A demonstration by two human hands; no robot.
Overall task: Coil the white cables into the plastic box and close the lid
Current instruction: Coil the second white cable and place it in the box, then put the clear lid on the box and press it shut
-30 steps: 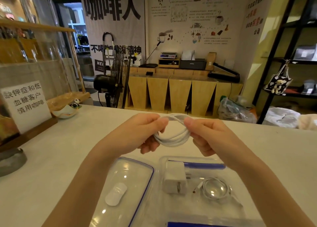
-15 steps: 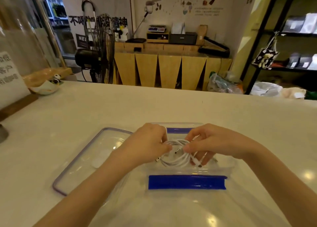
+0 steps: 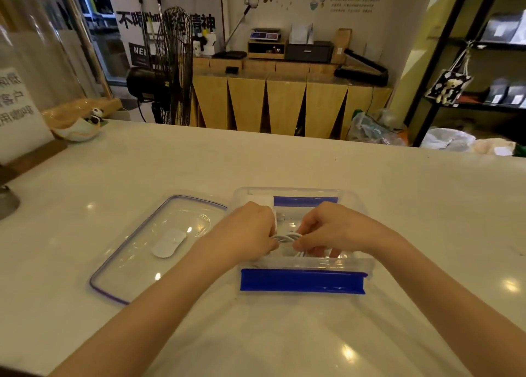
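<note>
A clear plastic box [image 3: 355,203] with blue clip flaps stands open on the white counter in front of me. My left hand [image 3: 250,228] and my right hand [image 3: 333,230] are both down inside it, each pinching one side of a coiled white cable [image 3: 286,237]. A white charger block [image 3: 259,198] shows at the box's far left corner, mostly behind my left hand. The clear lid [image 3: 148,251] with a purple seal rim lies flat on the counter just left of the box.
A white printed sign [image 3: 17,114] on a wooden stand and a small bowl with a panda figure [image 3: 82,124] stand at the counter's far left. The counter's far edge [image 3: 284,137] runs across the view, with a black fan [image 3: 168,66] behind it.
My hands have brought the coiled cable down from in front of me into the box. My view has tilted lower over the box.
</note>
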